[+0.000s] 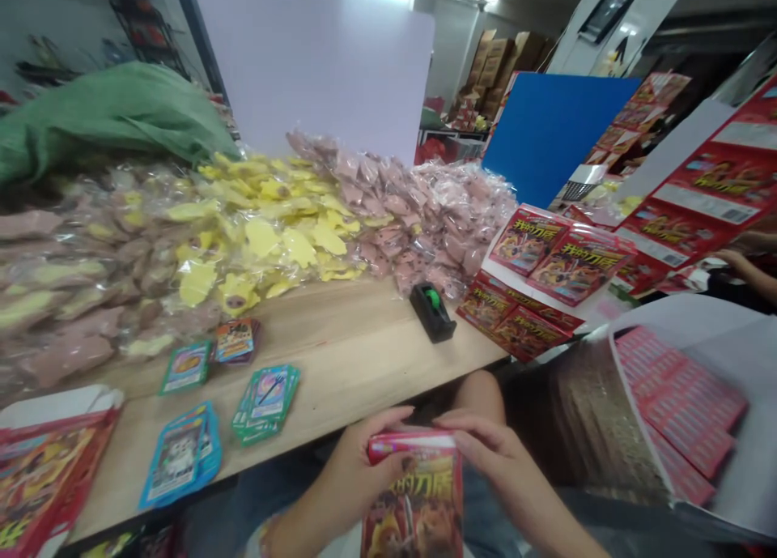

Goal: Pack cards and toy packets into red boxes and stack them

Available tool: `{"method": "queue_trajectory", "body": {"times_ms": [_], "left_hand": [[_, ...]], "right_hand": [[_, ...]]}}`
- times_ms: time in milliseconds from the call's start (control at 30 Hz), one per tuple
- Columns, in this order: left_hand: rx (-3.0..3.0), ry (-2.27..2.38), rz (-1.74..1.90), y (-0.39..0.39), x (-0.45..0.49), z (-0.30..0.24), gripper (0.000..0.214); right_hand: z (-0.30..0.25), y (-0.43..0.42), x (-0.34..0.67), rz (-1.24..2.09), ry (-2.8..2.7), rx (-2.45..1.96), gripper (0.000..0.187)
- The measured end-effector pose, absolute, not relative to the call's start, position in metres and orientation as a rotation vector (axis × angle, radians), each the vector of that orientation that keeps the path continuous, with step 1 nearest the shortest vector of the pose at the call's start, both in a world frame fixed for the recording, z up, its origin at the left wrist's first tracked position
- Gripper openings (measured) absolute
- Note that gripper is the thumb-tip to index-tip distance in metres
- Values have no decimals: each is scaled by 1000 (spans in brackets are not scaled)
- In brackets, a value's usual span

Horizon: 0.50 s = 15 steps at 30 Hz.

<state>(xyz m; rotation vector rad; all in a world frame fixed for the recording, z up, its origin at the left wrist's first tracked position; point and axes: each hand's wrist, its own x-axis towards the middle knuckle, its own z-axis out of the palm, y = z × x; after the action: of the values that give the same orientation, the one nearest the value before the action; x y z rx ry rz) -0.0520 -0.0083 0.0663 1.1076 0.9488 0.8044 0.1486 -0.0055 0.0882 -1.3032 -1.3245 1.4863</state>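
Note:
Both my hands hold a red printed box (416, 493) upright in my lap, below the table's near edge. My left hand (358, 465) grips its left side, thumb at the top edge. My right hand (494, 457) closes on the top right corner, fingers curled over the flap. On the wooden table (358, 364) in front lie stacks of cards: a green stack (267, 392), a blue stack (182, 453), a single green card (187, 366) and a darker stack (236, 339).
A black tape dispenser (432, 309) sits mid-table. Behind it are heaps of bagged yellow toys (267, 234) and bagged pink toys (418, 210). Red boxes (537, 287) are stacked at right, an open carton of pink packs (673, 404) lower right, flat red boxes (42, 469) at left. Another person's arm (749, 270) shows far right.

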Motion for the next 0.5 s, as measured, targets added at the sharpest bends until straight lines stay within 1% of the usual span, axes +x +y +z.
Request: {"method": "queue_trajectory", "body": {"times_ms": [100, 233, 333, 367, 433, 500], "left_hand": [[1113, 1058, 914, -8, -40, 56, 52], [1162, 1100, 1004, -10, -34, 47, 51], [1428, 945, 844, 1, -53, 71, 30], [1569, 875, 762, 9, -62, 83, 24], [1869, 812, 703, 33, -77, 105, 25], [2111, 907, 838, 64, -81, 113, 31]], "right_hand": [[93, 3, 152, 1575, -1257, -1325, 21], [111, -5, 150, 1552, -1637, -1180, 23], [110, -9, 159, 1435, -1849, -1110, 25], [105, -2, 165, 1379, -1850, -1148, 26], [93, 30, 177, 1222, -1733, -1405, 29], [78, 82, 187, 1020, -1489, -1766, 34]]}}
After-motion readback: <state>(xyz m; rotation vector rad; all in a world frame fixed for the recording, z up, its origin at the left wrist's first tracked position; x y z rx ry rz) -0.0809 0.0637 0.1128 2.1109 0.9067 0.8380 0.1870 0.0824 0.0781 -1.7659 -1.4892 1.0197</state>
